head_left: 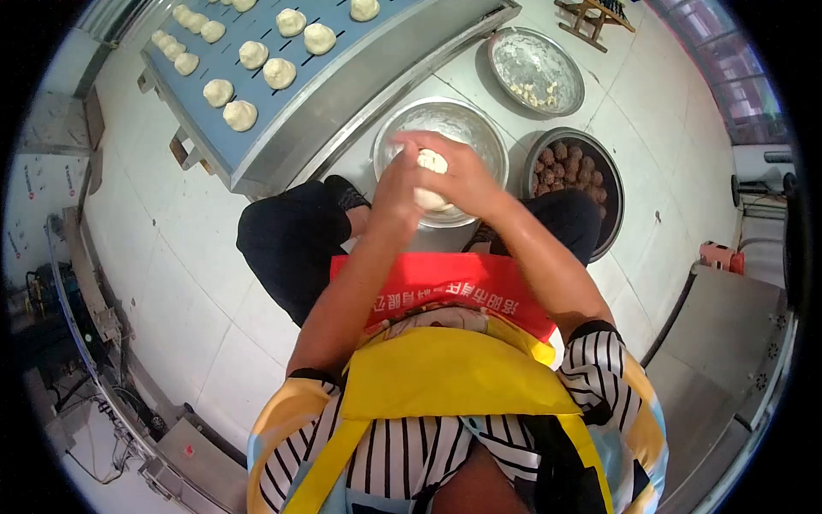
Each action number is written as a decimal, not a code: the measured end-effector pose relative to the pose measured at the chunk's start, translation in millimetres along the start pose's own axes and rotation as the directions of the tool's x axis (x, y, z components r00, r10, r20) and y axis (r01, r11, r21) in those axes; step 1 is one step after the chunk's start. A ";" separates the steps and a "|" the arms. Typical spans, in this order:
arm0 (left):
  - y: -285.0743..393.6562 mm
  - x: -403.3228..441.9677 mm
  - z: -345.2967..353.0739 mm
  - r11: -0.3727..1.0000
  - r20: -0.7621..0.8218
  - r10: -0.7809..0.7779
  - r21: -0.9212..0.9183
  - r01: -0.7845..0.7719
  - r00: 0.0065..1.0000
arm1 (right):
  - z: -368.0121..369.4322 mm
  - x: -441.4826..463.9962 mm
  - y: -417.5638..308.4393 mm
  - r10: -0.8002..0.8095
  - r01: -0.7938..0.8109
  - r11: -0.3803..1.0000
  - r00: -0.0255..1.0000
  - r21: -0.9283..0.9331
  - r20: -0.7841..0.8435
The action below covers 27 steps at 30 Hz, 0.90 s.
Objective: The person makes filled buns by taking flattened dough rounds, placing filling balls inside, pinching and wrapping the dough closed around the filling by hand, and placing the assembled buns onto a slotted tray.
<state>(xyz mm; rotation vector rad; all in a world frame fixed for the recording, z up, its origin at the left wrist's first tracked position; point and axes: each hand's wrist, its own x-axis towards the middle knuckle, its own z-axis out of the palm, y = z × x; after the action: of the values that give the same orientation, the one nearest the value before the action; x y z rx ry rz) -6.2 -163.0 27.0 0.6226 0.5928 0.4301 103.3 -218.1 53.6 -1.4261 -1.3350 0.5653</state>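
Note:
Over a large metal bowl (488, 146) dusted with white, both my hands are wrapped round a lump of pale dough (431, 199). My left hand (398, 193) presses on one side of it, its fingers slightly blurred. My right hand (458, 176) curls over the top from the other side. Some dough shows between the hands and below them, above the inside of the bowl. The rest of the lump is hidden by my fingers.
Several round dough balls (279, 74) sit on a blue slotted conveyor (201, 81) at upper left. A floured metal basin (561, 73) with crumbs stands at upper right. Below it, a dark-rimmed tub (616, 206) holds brown balls (569, 167). A small wooden stool (585, 26) is behind.

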 end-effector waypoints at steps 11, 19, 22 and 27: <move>28.3 -13.1 -9.9 0.942 0.145 -0.224 0.284 0.177 0.964 | -11.1 0.0 -9.1 0.154 -0.215 0.962 0.936 0.169 0.317; 12.2 -14.3 -2.9 0.985 0.000 -0.135 0.104 0.134 0.991 | -10.5 1.3 -12.1 0.261 -0.302 0.939 0.938 0.166 0.228; 8.2 -11.6 -3.8 0.990 0.080 -0.079 0.121 0.069 0.994 | -10.7 2.2 -10.1 0.420 -0.461 0.876 0.873 0.140 0.248; -7.4 -4.0 -9.8 0.998 0.010 0.063 -0.013 -0.063 0.998 | -0.5 2.0 1.6 0.238 -0.245 0.968 0.963 0.049 0.129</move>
<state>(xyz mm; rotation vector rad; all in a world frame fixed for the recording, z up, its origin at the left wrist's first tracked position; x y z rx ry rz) -13.9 -166.5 17.3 0.6327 0.5617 0.4892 105.0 -216.1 53.0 -1.5319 -1.2323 0.8613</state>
